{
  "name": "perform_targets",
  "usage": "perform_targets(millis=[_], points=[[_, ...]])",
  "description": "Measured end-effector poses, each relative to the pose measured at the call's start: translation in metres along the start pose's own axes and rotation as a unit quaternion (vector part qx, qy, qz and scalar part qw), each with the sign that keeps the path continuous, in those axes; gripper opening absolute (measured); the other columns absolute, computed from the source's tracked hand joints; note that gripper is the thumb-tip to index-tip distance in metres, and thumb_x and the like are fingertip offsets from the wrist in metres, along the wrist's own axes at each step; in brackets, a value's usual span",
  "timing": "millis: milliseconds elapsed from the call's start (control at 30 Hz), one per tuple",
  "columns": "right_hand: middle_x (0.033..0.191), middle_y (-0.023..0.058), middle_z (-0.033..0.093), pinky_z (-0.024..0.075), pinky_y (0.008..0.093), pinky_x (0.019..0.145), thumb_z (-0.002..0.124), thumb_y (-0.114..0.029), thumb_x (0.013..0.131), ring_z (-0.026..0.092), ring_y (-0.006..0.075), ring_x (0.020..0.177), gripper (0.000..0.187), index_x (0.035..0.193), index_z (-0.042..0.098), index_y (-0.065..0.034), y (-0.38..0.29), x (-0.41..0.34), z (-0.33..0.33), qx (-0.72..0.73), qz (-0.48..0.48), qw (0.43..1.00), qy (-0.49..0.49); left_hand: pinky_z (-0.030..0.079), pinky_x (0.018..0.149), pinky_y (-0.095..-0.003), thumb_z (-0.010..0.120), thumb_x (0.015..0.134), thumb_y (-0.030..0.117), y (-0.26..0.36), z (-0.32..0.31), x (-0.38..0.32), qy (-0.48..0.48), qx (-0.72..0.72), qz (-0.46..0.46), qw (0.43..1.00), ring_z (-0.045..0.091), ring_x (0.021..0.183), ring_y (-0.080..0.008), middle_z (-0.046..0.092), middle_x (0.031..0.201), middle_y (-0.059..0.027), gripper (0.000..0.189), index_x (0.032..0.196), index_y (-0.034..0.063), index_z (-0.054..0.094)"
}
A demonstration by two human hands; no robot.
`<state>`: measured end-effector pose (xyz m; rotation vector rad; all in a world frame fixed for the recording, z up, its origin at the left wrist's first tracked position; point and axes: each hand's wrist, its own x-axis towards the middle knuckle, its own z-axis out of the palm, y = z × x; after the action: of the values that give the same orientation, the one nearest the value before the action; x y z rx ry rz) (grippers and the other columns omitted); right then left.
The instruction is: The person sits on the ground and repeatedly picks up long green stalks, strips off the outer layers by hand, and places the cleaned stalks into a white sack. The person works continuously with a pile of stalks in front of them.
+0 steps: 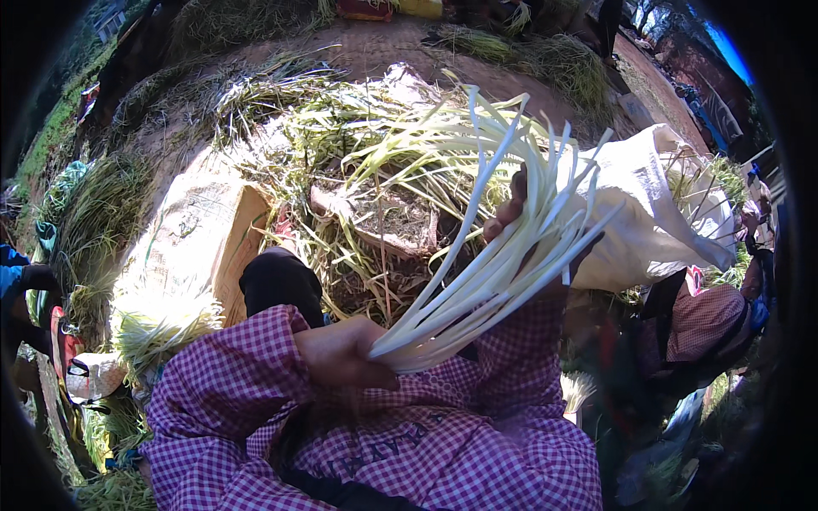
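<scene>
A bundle of pale, blanched leafy stalks (505, 274) slants across the space before me, one end low near my lap and the loose leaf tips up at the right. My left hand (348, 352) grips its lower end, where the stalks come together. Higher up, my right hand (508, 211) is closed about the bundle from behind, partly hidden by the stalks. Behind the bundle lies a loose heap of yellow-green leaves (358, 128). Checked purple-and-white sleeves cover both my arms.
A cardboard box (192, 223) stands at the left, with a pale stalk bunch (166, 329) by its near end. A white sack (629, 211) lies at the right, beside another person's checked sleeve (709, 322). Another person's blue sleeve (13, 271) shows at the far left. Green piles (562, 67) lie beyond.
</scene>
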<state>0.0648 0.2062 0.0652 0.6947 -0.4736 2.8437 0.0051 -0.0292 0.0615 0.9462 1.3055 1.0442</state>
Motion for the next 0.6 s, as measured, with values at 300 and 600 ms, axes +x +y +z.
perform_targets(millis=[300,600], points=[[0.097,0.0101,0.061,0.0521,0.0354,0.068,0.055,-0.037,0.083,0.059,0.0216,0.088,0.044,0.116,0.047,-0.0094,-0.217,-0.167,-0.049,-0.346,-0.356,0.779,0.383,0.053,0.058,-0.0316,0.055,0.079,0.009,0.075,-0.073,0.044,0.221,0.776,-0.040,0.590,0.059,0.067,-0.0204,0.057,0.074,-0.0105,0.008,0.076,0.0023,0.059],[0.122,0.0101,0.046,0.0392,0.0385,0.085,0.053,-0.033,0.085,0.046,0.0244,0.110,0.049,0.123,0.041,-0.0039,-0.244,-0.228,-0.038,-0.682,-0.176,0.436,0.560,0.041,0.052,-0.0286,0.058,0.067,0.012,0.074,-0.046,0.095,0.284,0.861,0.076,0.415,0.052,0.063,-0.0170,0.049,0.064,-0.0042,0.008,0.064,0.0053,0.057]])
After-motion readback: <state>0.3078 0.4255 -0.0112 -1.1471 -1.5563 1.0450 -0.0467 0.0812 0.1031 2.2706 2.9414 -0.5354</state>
